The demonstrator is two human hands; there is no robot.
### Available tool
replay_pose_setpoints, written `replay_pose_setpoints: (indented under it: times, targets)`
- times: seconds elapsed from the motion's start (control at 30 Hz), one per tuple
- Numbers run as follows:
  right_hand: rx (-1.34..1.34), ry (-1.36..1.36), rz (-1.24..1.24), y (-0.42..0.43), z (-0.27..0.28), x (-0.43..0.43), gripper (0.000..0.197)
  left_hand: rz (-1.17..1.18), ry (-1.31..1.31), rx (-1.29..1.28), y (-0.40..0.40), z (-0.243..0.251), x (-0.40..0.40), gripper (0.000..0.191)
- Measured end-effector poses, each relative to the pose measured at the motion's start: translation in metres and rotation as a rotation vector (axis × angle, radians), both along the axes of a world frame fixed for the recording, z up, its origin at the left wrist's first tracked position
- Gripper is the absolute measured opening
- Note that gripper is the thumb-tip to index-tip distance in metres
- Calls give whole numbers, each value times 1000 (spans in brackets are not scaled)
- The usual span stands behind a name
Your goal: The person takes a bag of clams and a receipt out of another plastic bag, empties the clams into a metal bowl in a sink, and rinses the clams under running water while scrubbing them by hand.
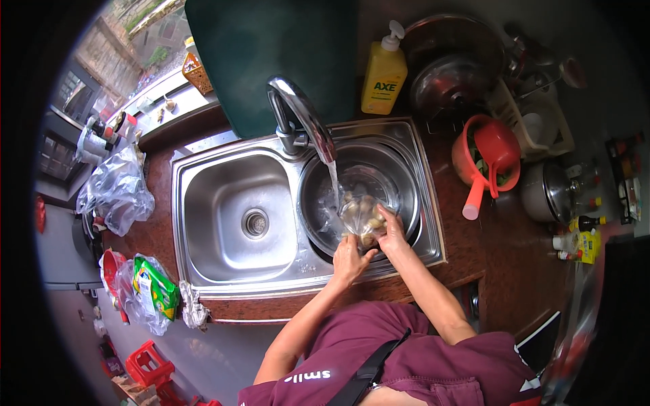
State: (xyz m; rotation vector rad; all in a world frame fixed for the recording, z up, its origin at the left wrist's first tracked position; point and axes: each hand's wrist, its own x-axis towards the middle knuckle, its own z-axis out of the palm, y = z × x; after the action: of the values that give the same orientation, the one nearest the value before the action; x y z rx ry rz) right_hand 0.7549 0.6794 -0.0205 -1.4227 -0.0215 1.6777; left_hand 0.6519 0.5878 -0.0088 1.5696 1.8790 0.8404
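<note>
Both my hands hold a clear plastic bag (pixel 359 210) with several small brownish lumps inside; I cannot tell what they are. My left hand (pixel 350 259) grips its near left edge, and my right hand (pixel 391 228) grips its right side. Beneath the bag, a round metal basin (pixel 307 205) sits in the right bowl of the stainless steel sink. Water (pixel 333 180) runs from the curved chrome faucet (pixel 304 111) onto or right beside the bag's far left part. The basin's near floor is hidden by the bag and my hands.
Left of the basin lies the sink's left bowl (pixel 213 218) with a drain. A yellow pump bottle (pixel 384 76) stands behind the sink. On the right are a red pot (pixel 459 147) holding greens and a red ladle (pixel 505 147). Plastic bags (pixel 119 188) and a green packet (pixel 157 289) line the left.
</note>
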Motion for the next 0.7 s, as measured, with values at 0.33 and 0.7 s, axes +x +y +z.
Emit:
replay_pose_setpoints:
  times: [0.33,0.7]
  targets:
    - [188,145,72,-14,-16,15,27,308,-250,17,22,-19,-17,7]
    - [419,-361,429,-15,26,30,15,306,-256,208,43,29,-56,8]
